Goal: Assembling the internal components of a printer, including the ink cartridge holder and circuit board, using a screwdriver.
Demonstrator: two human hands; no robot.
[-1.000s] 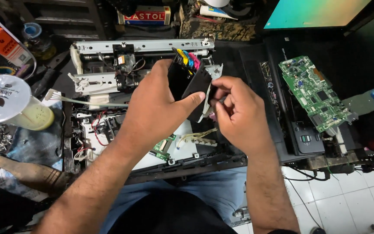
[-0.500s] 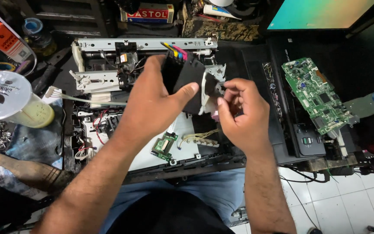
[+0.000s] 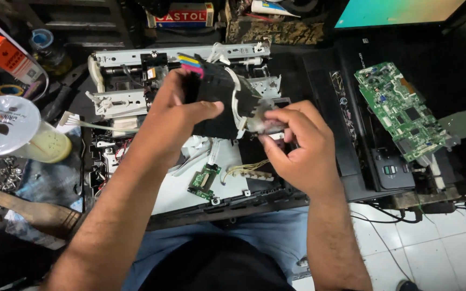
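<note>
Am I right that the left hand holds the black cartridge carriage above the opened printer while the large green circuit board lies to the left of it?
Not quite: the head view shows the large green circuit board lying to the right. The left hand does hold the black cartridge carriage above the opened printer.

Bare forearms; blue jeans; dark shirt

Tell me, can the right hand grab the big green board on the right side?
Probably not right away. The right hand is busy pinching a grey part on the black carriage. The green board lies uncovered beside it, so the path looks free once it lets go.
</note>
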